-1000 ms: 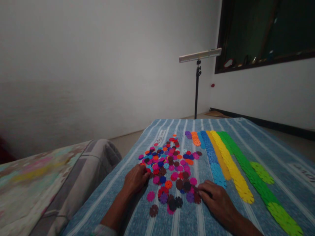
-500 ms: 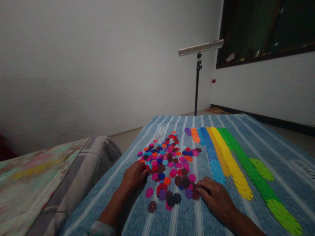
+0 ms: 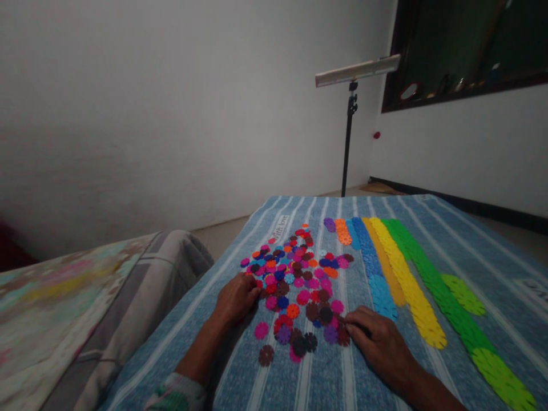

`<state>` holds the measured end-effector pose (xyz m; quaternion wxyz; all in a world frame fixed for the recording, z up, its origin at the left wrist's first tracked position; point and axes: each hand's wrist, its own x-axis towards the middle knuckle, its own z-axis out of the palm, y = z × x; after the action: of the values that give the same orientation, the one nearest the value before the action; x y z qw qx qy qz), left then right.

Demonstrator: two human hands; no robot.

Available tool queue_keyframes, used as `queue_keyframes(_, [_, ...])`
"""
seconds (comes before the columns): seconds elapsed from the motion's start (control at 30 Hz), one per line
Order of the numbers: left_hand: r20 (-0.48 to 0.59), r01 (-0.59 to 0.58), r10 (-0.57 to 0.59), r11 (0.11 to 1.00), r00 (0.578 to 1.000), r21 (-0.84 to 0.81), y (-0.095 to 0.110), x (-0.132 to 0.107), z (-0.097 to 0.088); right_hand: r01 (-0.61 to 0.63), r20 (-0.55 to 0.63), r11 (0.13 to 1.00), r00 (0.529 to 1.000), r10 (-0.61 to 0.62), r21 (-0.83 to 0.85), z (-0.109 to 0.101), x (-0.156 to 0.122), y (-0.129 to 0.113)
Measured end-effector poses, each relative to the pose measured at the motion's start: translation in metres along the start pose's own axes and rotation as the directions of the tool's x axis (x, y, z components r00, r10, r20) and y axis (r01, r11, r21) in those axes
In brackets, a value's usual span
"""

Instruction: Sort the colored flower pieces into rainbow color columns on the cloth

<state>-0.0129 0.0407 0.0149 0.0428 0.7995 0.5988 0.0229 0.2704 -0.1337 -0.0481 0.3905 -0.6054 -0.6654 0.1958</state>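
Note:
A loose pile of small notched plastic discs (image 3: 282,279), like flower-shaped snowflake pieces, lies on a blue striped cloth (image 3: 240,377). Pink, brown, red, purple, navy, orange and black ones are mixed there. My left hand (image 3: 237,299) rests at the pile's left edge with its fingers curled in; whatever they may hold is hidden. On the near right side, my right hand (image 3: 379,339) pinches a brown disc (image 3: 339,319), seen nearly edge-on, between thumb and forefinger. Just below it lies another brown disc (image 3: 343,335).
To the right, discs lie in overlapping single-colour rows: purple (image 3: 329,225), orange (image 3: 342,232), blue (image 3: 365,246), light blue (image 3: 382,297), yellow (image 3: 411,285), green (image 3: 445,297) and lime (image 3: 505,379). A covered surface (image 3: 107,302) stands left. Behind the table rises a lamp stand (image 3: 347,137).
The camera view has shifted slightly, moving the scene a little right and up. Both hands keep nearly the same place and pose beside the pile.

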Motion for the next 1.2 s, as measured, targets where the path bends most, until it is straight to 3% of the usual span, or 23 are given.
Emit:
queue_keyframes(0.9, [-0.090, -0.001, -0.011, 0.992, 0.996, -0.124, -0.002, -0.006, 0.011, 0.024, -0.015, 1.000, 1.000, -0.024, -0.009, -0.003, -0.004, 0.002])
queue_keyframes(1.07, [-0.083, 0.050, -0.058, 0.994, 0.995, -0.100, -0.003, -0.009, 0.011, 0.033, -0.034, 0.999, 0.999, -0.033, -0.012, -0.002, -0.004, 0.000])
queue_keyframes(1.2, [-0.143, 0.077, -0.082, 0.996, 0.986, -0.042, 0.004, -0.010, 0.008, 0.029, -0.056, 1.000, 0.998, -0.029, -0.008, -0.001, -0.004, 0.000])
